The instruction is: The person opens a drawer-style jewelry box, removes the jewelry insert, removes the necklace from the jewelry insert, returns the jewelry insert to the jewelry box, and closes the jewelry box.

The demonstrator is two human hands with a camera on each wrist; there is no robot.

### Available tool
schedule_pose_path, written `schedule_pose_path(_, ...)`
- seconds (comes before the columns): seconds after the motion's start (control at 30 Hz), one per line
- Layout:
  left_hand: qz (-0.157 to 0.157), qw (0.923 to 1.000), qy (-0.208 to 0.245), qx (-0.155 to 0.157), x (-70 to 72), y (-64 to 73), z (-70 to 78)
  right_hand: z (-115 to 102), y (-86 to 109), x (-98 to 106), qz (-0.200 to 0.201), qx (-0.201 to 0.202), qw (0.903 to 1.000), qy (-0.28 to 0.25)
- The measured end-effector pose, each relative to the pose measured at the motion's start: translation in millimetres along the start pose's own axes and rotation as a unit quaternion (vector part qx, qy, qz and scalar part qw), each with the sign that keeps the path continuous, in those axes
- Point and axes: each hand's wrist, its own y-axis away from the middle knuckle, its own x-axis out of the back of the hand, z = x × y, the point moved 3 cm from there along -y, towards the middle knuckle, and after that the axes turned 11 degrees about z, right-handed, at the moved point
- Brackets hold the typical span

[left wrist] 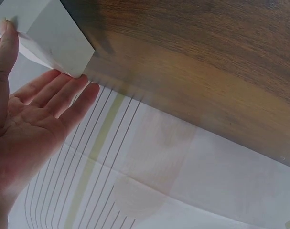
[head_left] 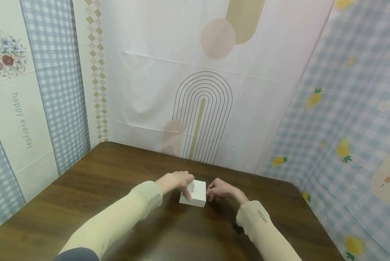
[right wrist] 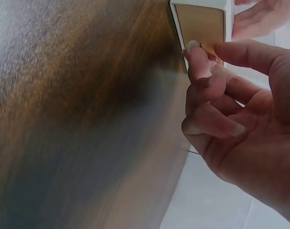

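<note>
The small white box (head_left: 199, 188) is on the brown table (head_left: 132, 163), between the two hands, though I can't tell if its whole bottom touches the wood. The left hand (head_left: 178, 182) holds it from the left, with the thumb toward the near side and the long fingers against the far side. That looks like a good grip, as the box is caught between thumb and fingers. The right hand (head_left: 221, 189) is at the other side, its fingers bent, with the thumb and pointing finger close together at the tan end (right wrist: 198, 21) of the box. I can't tell if those two tips pinch some little part there or only touch it, because the fingers hide the spot. To do this bit well, I think the left hand should hold firm but not squeeze hard, since thin box walls could bend. The right thumb and finger should get a sure hold first, with the nails not digging in. Then any pull should be slow and straight out to the right, in line with the box. A crooked tug could make it stick, turn the box or tear it.
</note>
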Motion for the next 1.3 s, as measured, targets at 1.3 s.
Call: schedule_pose_path(1.3, -0.011, 0.9996, -0.019, 0.016, -1.1, -8.6, 1.4, 8, -4.5, -10, -0.003, -0.048, 0.9982, -0.034)
